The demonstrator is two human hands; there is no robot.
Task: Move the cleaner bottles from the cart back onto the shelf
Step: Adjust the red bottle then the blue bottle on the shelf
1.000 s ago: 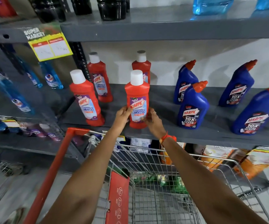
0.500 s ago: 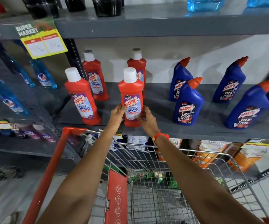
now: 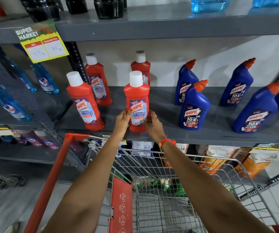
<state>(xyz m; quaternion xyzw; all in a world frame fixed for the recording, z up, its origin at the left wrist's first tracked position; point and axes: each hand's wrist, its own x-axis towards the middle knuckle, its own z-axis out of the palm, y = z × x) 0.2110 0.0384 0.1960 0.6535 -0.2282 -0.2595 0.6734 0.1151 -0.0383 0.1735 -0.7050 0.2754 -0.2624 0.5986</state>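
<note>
The left hand [image 3: 123, 118] and right hand [image 3: 153, 123] clasp the red white-capped plastic cleaner bottle [image 3: 137, 102] from both sides; it stands upright near the grey metal shelf [image 3: 169, 105] front edge. The two-sided hold probably squares its label forward.

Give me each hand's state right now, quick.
Left hand: closed on the red Harpic bottle, standing on the shelf.
Right hand: closed on the same bottle's other side.

Both forearms are bare with no sleeves in view, the right hand [image 3: 153, 126] wears a thin ring on 1 finger and an orange thread band [image 3: 166, 141] knotted around its wrist, and the left hand [image 3: 122, 118] shows red polish on its thumbnail.
</note>
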